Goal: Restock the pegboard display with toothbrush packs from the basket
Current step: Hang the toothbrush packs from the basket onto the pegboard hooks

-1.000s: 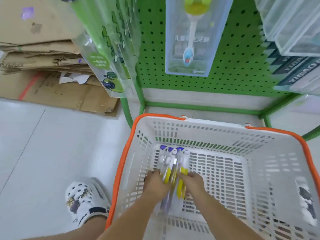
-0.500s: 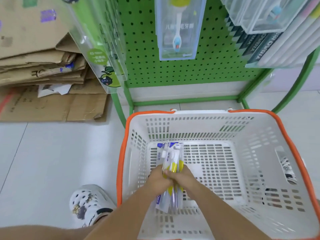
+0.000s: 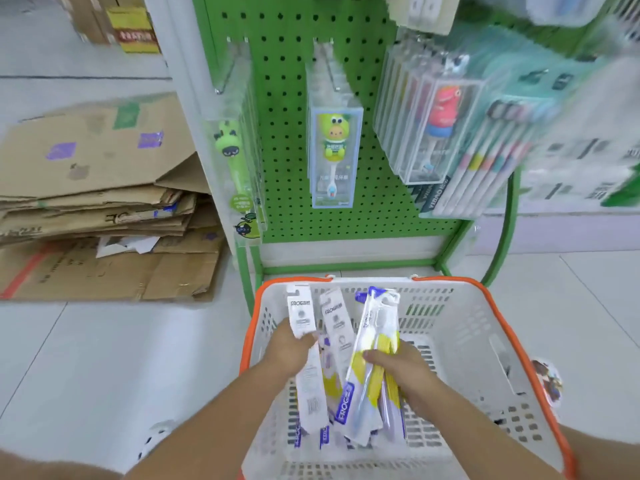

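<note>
A fan of toothbrush packs is held above the open white basket, their hang-tab ends pointing up toward the display. The packs with their printed white backs showing are gripped by the left hand, the thumb pressed across one card near its upper half. The packs with their clear fronts showing, where yellow and blue handles are seen through the plastic, are clasped by the right hand, the fingers wrapped round them at mid-length. The two bundles lie just beside each other and overlap at their lower ends, which are seen over the slotted floor of the basket. The basket is edged with an orange rim and is set on the tiled floor, close against the foot of the green pegboard. On the pegboard hooks, children's toothbrushes in clear boxes are hung: one with a green character handle at the left edge, one with a frog-like figure in the middle, and a row with a pink figure to the right. Flattened cardboard is stacked on the floor to the left of the stand.
</note>
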